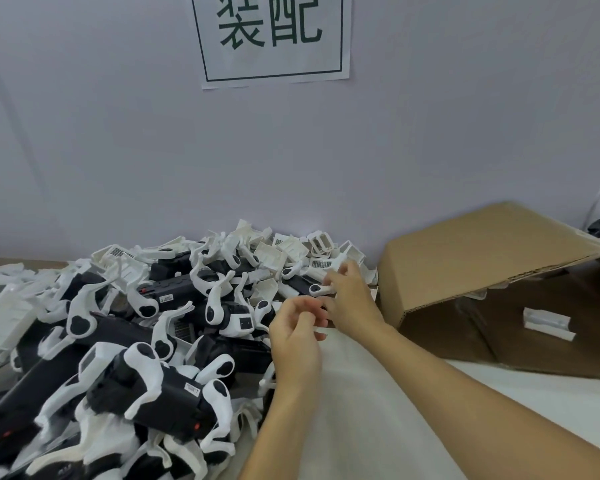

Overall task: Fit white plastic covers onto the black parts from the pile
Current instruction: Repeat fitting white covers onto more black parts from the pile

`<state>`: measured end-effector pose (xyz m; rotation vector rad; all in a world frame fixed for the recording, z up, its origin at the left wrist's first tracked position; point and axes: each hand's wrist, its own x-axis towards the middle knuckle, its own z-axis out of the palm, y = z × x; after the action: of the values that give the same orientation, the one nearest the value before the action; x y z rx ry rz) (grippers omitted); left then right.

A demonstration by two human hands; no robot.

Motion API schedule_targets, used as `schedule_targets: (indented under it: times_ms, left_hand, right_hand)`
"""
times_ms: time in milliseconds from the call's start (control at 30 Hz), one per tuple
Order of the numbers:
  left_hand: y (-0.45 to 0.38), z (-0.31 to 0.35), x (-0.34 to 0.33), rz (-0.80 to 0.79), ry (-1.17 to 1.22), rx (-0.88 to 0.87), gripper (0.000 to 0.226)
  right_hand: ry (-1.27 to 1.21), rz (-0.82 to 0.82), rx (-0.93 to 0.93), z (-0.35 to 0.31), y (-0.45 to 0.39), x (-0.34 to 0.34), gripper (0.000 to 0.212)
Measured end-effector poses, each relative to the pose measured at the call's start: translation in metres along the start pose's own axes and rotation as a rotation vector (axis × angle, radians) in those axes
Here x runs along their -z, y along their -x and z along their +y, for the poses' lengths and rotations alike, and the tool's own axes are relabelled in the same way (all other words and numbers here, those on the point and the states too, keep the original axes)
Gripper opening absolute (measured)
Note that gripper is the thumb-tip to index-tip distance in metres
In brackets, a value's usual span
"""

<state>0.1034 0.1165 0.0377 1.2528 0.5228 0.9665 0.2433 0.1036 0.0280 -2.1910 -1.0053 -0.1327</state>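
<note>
We're watching from one head-worn wide-angle view, looking forward and down over the worktop (pixel 378 410), close in, the wall (pixel 430 133) filling the upper frame.

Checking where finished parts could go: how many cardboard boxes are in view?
1. The cardboard box lies tipped on its side at the right, beside the pile; others may sit outside the frame.

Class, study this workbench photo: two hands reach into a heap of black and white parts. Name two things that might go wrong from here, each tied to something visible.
1. The pile is tangled, with white arms hooked together, so the part under the right hand may drag neighbours along.
2. The pile slopes toward the near table edge; disturbing it could send pieces sliding off. The left hand holds nothing to steady it.
</note>
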Motion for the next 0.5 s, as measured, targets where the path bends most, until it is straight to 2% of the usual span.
schedule_targets:
  times_ms: [67, 133, 267, 333, 433, 500]
  left_hand:
    - [-0.001, 0.001, 0.000, -0.001, 0.003, 0.007, 0.034]
    - [-0.001, 0.001, 0.001, -0.011, -0.003, 0.010, 0.033]
    - [0.001, 0.002, 0.001, -0.036, 0.000, 0.010, 0.031]
    - [0.000, 0.002, 0.000, -0.064, 0.012, 0.054, 0.030]
    - [-0.001, 0.001, -0.002, -0.158, -0.001, 0.131, 0.029]
    - [-0.001, 0.000, -0.002, -0.209, -0.026, 0.162, 0.026]
  right_hand:
    - [-0.261, 0.069, -0.095, -0.003, -0.001, 0.003, 0.014]
    - [-0.409, 0.148, -0.168, -0.007, -0.001, 0.009, 0.015]
    - [-0.442, 0.276, -0.185, -0.013, 0.000, 0.027, 0.010]
    - [-0.542, 0.317, -0.212, -0.016, 0.005, 0.037, 0.002]
    - [-0.817, 0.400, -0.284, -0.019, 0.016, 0.047, 0.021]
    - [-1.122, 0.421, -0.355, -0.022, 0.027, 0.052, 0.026]
